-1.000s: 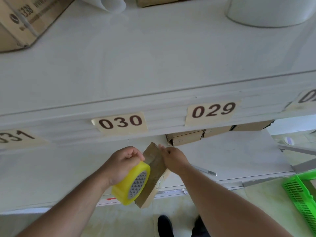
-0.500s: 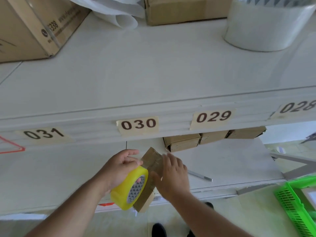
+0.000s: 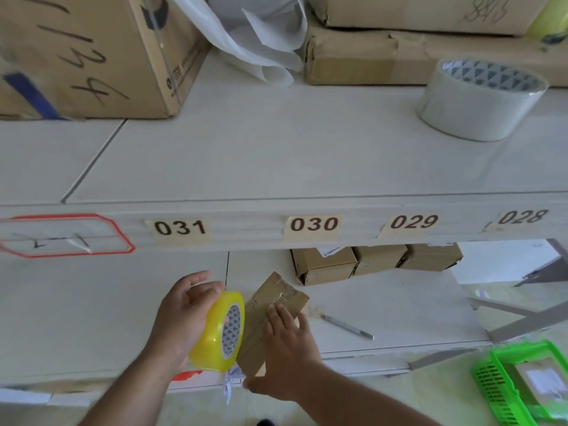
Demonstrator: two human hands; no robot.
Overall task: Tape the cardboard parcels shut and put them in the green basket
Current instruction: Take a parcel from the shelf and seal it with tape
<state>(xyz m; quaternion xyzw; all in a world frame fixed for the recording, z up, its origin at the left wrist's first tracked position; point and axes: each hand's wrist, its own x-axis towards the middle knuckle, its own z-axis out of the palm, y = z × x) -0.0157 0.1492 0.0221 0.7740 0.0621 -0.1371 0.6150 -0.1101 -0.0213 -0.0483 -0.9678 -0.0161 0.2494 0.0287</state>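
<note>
Left hand (image 3: pixel 181 315): gripping yellow tape roll (image 3: pixel 219 332), fingers curling around its rim, roll touching the parcel's left side.
Right hand (image 3: pixel 287 345): lying flat on parcel (image 3: pixel 270 305), fingers spread, pressing down.
Parcel: tilting, overhanging the front edge of the lower shelf (image 3: pixel 399 305), between both hands.
Basket (image 3: pixel 491 385): green, sitting on the floor at lower right, well apart from the parcel, holding one package.
Three boxes (image 3: pixel 368 262): standing in a row at the back of the lower shelf.
Pen (image 3: pixel 347 326): lying near the parcel.
Clear tape roll (image 3: pixel 476 103): resting on the upper shelf.
</note>
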